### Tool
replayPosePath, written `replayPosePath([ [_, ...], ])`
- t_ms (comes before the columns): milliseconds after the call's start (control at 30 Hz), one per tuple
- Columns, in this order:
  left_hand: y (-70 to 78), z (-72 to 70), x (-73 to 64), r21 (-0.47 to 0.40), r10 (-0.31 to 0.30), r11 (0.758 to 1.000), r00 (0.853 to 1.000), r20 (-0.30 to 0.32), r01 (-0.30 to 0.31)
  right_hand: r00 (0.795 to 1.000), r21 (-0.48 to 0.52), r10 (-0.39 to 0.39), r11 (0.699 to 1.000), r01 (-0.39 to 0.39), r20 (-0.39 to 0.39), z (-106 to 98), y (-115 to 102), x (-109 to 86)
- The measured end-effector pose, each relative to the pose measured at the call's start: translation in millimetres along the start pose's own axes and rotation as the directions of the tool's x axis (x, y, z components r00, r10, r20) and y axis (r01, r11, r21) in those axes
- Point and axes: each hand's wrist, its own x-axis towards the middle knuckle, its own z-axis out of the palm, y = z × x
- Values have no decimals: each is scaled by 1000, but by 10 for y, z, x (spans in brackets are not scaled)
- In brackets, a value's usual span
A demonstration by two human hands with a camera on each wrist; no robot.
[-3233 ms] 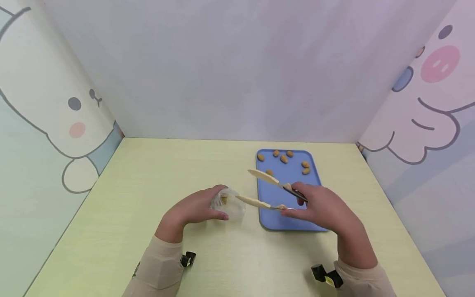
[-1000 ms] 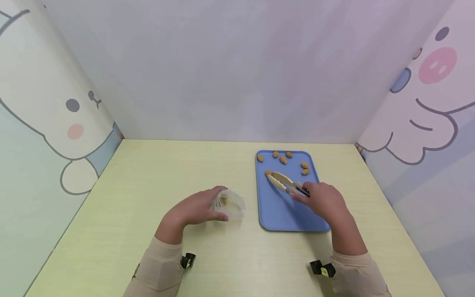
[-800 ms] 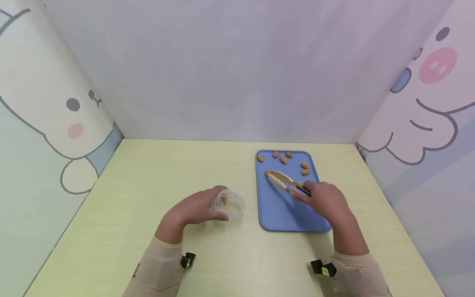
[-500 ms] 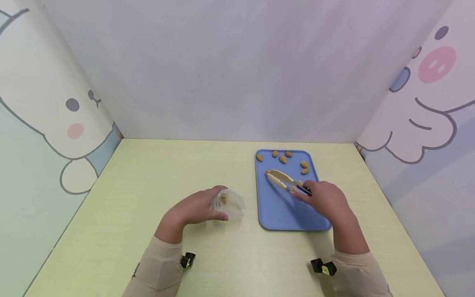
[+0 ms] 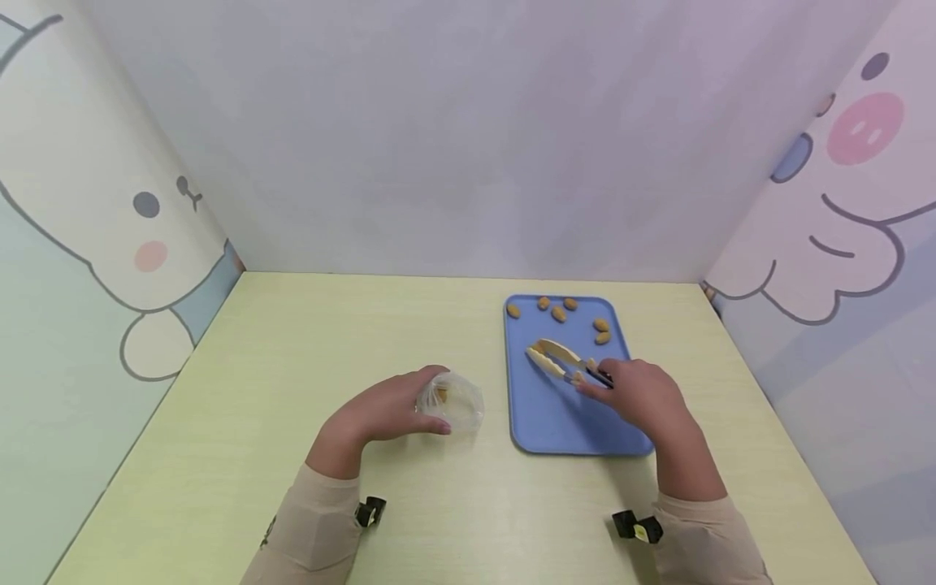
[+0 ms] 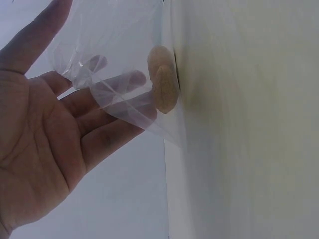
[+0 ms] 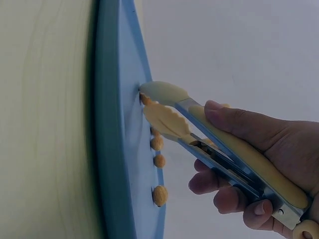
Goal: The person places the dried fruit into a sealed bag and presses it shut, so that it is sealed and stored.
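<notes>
With my right hand [image 5: 643,406] I grip a pair of tongs [image 7: 239,149] with cream tips. Between those tips, low over the blue tray [image 5: 563,426], sits a brown unshelled nut [image 7: 145,99], partly covered by them. On the table left of the tray stands a clear plastic bag [image 5: 464,410], its mouth spread. My left hand [image 5: 391,406] holds the bag's side, thumb in front and fingers around the back. Two similar nuts [image 6: 165,89] lie at the bag's bottom in the left wrist view.
Several more nuts [image 5: 559,314] lie scattered along the tray's far end and its right side. Around the pale wooden table [image 5: 329,325] rise walls [image 5: 468,162], with cartoon animals on the side ones.
My right hand brought the tongs from beside the bag to the tray, and the tips narrowed around a nut. They have since shifted slightly rightward with it. My left hand and the bag stayed put.
</notes>
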Motion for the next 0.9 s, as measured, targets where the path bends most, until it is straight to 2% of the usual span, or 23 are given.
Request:
replayPosePath([
  [200, 5, 3, -4, 8, -3, 1000, 1000, -2, 3, 1000, 12, -13, 1000, 13, 22, -23, 22, -16],
  [433, 16, 0, -4, 6, -7, 1000, 1000, -2, 7, 1000, -8, -27, 1000, 27, 13, -40, 25, -27],
  [900, 14, 10, -3, -2, -9, 1000, 1000, -6, 9, 989, 2, -100, 995, 101, -105, -60, 28, -51],
])
